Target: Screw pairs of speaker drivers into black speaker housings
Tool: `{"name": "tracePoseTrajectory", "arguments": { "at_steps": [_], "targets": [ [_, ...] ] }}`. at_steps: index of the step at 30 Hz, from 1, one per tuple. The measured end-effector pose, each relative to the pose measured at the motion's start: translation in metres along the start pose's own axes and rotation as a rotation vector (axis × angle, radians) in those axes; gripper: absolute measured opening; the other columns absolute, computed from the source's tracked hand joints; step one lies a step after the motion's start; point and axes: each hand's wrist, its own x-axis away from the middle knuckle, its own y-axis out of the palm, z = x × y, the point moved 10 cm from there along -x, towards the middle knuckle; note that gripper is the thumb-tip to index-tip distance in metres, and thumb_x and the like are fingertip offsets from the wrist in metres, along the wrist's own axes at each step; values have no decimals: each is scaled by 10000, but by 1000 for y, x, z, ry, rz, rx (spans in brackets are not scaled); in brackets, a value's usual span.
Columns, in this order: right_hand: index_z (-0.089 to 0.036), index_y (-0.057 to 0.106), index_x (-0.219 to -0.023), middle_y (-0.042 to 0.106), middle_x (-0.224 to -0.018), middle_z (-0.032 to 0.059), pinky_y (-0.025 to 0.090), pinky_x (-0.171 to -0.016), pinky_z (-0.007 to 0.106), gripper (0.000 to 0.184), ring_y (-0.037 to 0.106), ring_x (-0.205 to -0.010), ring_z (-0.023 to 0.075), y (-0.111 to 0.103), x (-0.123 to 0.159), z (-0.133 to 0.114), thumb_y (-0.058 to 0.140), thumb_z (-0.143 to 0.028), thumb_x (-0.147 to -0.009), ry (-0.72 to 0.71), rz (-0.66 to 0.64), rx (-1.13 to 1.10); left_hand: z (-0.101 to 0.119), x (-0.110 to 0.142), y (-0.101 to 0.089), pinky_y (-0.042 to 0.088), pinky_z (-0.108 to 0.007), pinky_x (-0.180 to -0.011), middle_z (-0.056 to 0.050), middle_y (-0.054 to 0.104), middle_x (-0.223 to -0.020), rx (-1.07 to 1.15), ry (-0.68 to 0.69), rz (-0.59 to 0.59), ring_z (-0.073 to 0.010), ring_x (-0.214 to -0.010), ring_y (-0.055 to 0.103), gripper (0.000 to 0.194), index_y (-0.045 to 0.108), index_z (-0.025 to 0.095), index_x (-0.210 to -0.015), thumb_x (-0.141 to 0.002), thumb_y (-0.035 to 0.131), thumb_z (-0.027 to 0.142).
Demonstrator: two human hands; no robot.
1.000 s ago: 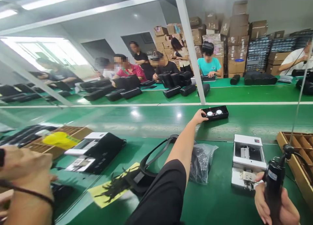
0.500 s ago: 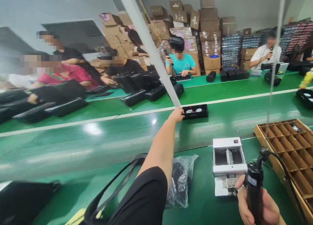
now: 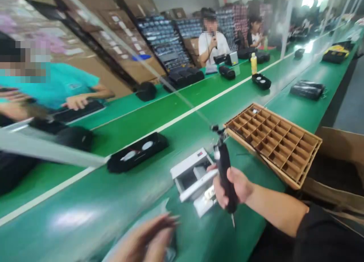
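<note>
My right hand (image 3: 230, 186) is wrapped round a black electric screwdriver (image 3: 226, 174), its bit pointing down and its cable end up. Beside it on the green surface is a white screw feeder (image 3: 189, 174), partly hidden by that hand. At the bottom edge, my left hand (image 3: 150, 237) is blurred, its fingers stretched out and nothing visible in them. A clear plastic bag (image 3: 170, 250) lies partly hidden by it. Further off, a black speaker casing (image 3: 139, 152) with two white round parts rests on the belt, apart from both hands.
A divided cardboard tray (image 3: 273, 140) stands to the right, a small shiny item in one far compartment. Beyond it lie a black wrapped bundle (image 3: 307, 89) and another casing (image 3: 261, 81) near a yellow bottle (image 3: 254, 63). Co-workers sit across the belt; a pale post (image 3: 57, 148) slants at left.
My left hand has let go of the speaker casing and come back to the near side. The view has swung right. The screwdriver stays in my right hand.
</note>
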Motion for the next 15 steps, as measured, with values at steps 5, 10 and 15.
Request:
{"name": "tracePoseTrajectory", "arguments": {
  "at_steps": [5,10,15],
  "targets": [
    [-287,553,-1373,607,-684,-111,459,-445,228,616,514,-445,97,7,25,-22,634,-754,-980,-26,209,-66,60,103,164,685,-453,-701,-94,830,-996,708,-322,-173,-286,-768,778,536,785,338,-1136,-793,873,740],
    [-271,565,-1346,603,-683,-104,442,-439,230,581,522,-447,98,14,47,-40,601,-739,-1003,-8,259,3,77,100,207,536,-291,-524,-25,713,-709,1039,-439,-224,-149,-505,615,684,718,215,-962,-783,830,866],
    [-262,562,-1327,614,-674,-104,434,-428,231,593,536,-442,100,13,67,-59,617,-747,-992,-44,303,67,96,107,227,424,-240,-428,28,609,-559,1053,-428,-270,-118,-421,527,631,668,203,-862,-777,891,787]
  ]
}}
